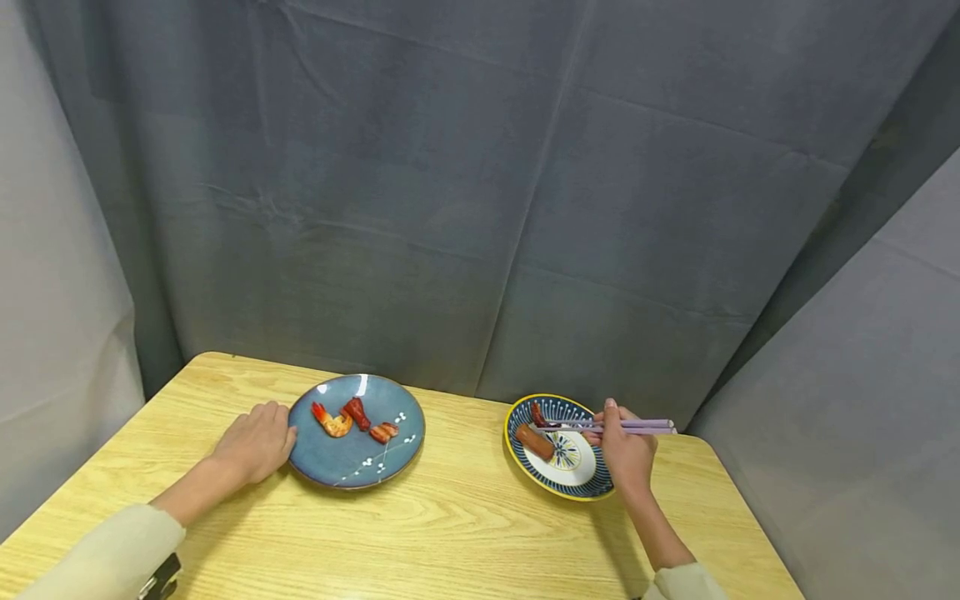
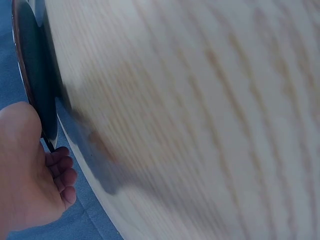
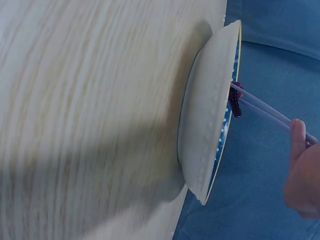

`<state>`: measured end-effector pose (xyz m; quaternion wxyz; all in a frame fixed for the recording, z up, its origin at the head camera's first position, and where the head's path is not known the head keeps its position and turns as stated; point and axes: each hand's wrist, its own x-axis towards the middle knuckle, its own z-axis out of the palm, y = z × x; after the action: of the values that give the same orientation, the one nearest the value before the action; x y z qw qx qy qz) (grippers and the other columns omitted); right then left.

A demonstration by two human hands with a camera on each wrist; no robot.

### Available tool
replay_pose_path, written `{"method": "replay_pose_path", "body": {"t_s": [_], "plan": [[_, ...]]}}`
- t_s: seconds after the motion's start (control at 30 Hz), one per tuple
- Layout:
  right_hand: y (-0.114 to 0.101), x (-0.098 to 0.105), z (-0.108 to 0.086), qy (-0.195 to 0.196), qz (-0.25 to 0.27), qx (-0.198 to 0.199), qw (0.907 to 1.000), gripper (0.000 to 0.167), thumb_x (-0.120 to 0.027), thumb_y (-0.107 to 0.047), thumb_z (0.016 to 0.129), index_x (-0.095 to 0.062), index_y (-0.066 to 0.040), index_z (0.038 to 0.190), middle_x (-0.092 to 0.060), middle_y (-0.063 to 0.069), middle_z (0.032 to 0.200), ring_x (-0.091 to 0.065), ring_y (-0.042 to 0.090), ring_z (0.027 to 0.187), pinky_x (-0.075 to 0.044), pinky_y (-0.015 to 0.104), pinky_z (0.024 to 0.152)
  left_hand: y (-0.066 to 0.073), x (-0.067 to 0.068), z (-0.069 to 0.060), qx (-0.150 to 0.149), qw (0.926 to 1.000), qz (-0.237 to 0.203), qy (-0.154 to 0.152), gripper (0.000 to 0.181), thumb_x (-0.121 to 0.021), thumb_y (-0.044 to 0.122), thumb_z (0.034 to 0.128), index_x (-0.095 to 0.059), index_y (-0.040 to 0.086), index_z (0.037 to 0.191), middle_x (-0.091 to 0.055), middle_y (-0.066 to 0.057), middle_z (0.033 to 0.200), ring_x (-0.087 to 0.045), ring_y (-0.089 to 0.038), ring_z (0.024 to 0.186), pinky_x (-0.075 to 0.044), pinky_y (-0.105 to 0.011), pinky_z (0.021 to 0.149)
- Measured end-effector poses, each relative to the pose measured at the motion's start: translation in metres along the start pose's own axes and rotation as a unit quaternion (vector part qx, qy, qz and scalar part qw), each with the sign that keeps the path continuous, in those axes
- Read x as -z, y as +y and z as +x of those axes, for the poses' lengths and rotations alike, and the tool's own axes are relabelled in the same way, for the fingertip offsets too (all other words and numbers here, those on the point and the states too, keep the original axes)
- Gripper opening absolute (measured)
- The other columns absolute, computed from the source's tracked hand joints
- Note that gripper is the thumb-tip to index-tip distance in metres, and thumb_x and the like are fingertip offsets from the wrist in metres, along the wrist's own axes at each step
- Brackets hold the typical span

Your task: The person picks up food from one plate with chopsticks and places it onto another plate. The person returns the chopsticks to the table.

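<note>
At the left, my left hand (image 1: 257,442) grips the near-left rim of a round blue plate (image 1: 322,462), its thumb by the rim and its fingers curled, as the left wrist view shows. On that plate lie a shrimp (image 1: 333,423), a dark red piece of meat (image 1: 356,412) and a small browned piece of meat (image 1: 384,432). Lilac chopsticks (image 1: 645,427) are held in my right hand (image 1: 626,446) over a yellow-rimmed patterned dish (image 1: 577,492). Their tips meet a dark red glazed morsel (image 3: 235,99) above the dish's rim. A brown sausage-like piece (image 1: 536,442) lies in the dish.
Both dishes stand near the back edge of a light wooden table (image 1: 450,533), with a stretch of wood between them. A grey curtain (image 1: 375,208) hangs directly behind, and pale cloth (image 1: 862,400) closes off the sides.
</note>
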<state>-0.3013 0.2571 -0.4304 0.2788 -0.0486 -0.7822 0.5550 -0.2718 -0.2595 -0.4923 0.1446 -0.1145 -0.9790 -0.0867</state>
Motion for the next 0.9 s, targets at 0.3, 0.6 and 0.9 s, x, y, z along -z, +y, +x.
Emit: {"method": "replay_pose_path", "body": {"t_s": [0.3, 0.6, 0.9], "plan": [[0.015, -0.001, 0.003, 0.000, -0.016, -0.017, 0.9997, 0.048, -0.052, -0.034, 0.104, -0.067, 0.009, 0.087, -0.070, 0.015, 0.071, -0.068, 0.009, 0.054, -0.054, 0.025, 0.053, 0.000, 0.001, -0.001, 0.002, 1.0000, 0.001, 0.000, 0.024, -0.057, 0.018, 0.0970, -0.052, -0.004, 0.090, -0.046, -0.011, 0.080, -0.052, -0.035, 0.080, -0.043, -0.050, 0.066], [0.016, -0.002, 0.001, -0.007, 0.001, -0.036, 0.9993, 0.045, -0.053, -0.028, 0.104, -0.065, 0.013, 0.090, -0.070, 0.020, 0.077, -0.068, 0.008, 0.054, -0.056, 0.030, 0.056, 0.000, 0.000, -0.001, -0.003, 0.9999, 0.001, 0.010, 0.023, -0.058, 0.017, 0.0961, -0.052, -0.004, 0.088, -0.046, -0.010, 0.079, -0.053, -0.035, 0.078, -0.043, -0.050, 0.065], [0.014, -0.002, 0.001, -0.012, 0.012, -0.049, 0.9987, 0.046, -0.053, -0.030, 0.104, -0.066, 0.013, 0.093, -0.070, 0.022, 0.079, -0.068, 0.008, 0.055, -0.056, 0.031, 0.058, 0.000, 0.000, 0.000, -0.003, 0.9999, 0.005, 0.009, 0.024, -0.058, 0.018, 0.0965, -0.052, -0.004, 0.088, -0.046, -0.011, 0.079, -0.052, -0.035, 0.078, -0.043, -0.051, 0.065]]}}
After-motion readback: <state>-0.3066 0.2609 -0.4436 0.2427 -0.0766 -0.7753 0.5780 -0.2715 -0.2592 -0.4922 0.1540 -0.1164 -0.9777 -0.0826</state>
